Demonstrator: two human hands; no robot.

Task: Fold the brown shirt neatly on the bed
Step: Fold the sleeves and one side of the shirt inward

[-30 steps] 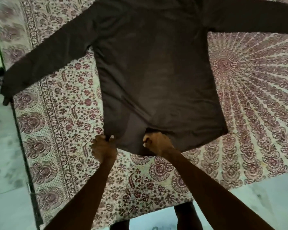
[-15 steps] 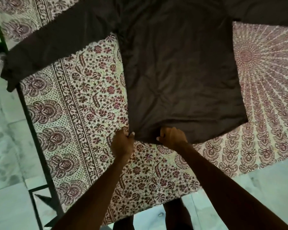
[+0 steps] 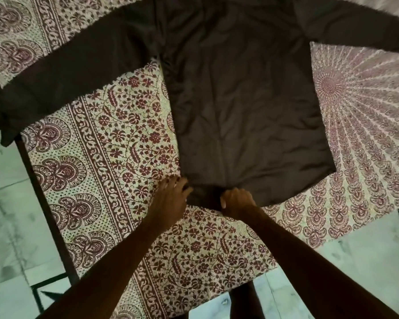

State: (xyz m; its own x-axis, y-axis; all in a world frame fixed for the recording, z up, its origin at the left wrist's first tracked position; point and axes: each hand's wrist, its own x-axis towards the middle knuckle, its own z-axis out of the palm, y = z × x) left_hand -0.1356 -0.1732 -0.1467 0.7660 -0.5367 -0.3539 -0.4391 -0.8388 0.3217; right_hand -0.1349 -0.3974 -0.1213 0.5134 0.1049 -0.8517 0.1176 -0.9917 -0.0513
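The brown shirt [image 3: 240,93] lies spread flat on the bed [image 3: 115,157], sleeves stretched out to the left and right. Its left sleeve cuff hangs over the bed's left edge. Both hands are at the near hem. My left hand [image 3: 171,194] pinches the hem's left corner with its fingers partly spread. My right hand [image 3: 236,200] is closed in a fist on the hem a short way to the right. A small stretch of hem sits bunched between the two hands.
A patterned maroon and cream sheet [image 3: 366,134] covers the bed. The bed's dark frame edge [image 3: 44,203] runs down the left. Pale tiled floor [image 3: 7,238] lies to the left and at the bottom right. My legs show below the bed's near edge.
The view has shifted so the shirt sits further right and higher. Both hands kept hold of the hem and the fabric now lies flatter, with the left fingers opened a little.
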